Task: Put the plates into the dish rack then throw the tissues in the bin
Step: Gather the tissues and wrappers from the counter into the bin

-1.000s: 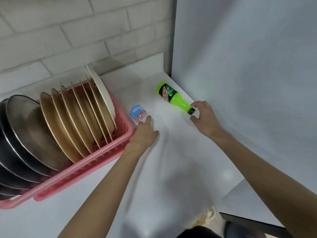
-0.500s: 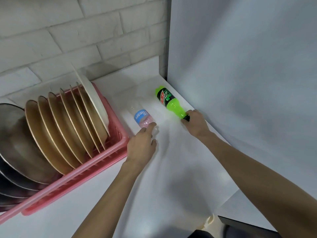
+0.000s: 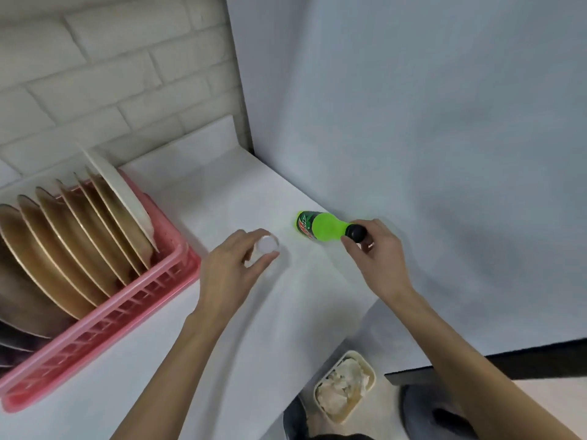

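A pink dish rack (image 3: 104,315) at the left of the white counter (image 3: 178,369) holds several tan plates (image 3: 79,236) and a white plate (image 3: 124,192) on edge. My left hand (image 3: 232,271) grips a small clear bottle with a white cap (image 3: 266,243), its body mostly hidden by my fingers. My right hand (image 3: 378,252) holds a green soda bottle (image 3: 320,230) by its black-capped neck; the bottle lies tilted just above the counter. A cream bin (image 3: 344,385) with crumpled tissues inside stands on the floor below the counter's edge.
A grey wall panel (image 3: 413,154) rises along the counter's right side, and a white brick wall (image 3: 111,74) runs behind it. Dark metal dishes (image 3: 12,338) fill the rack's near left end. The counter's front edge drops off beside the bin.
Both hands have closed on the bottles: the left one took hold of the clear bottle by its cap end, the right one grasped the green bottle's neck and drew it nearer. The bin came into view.
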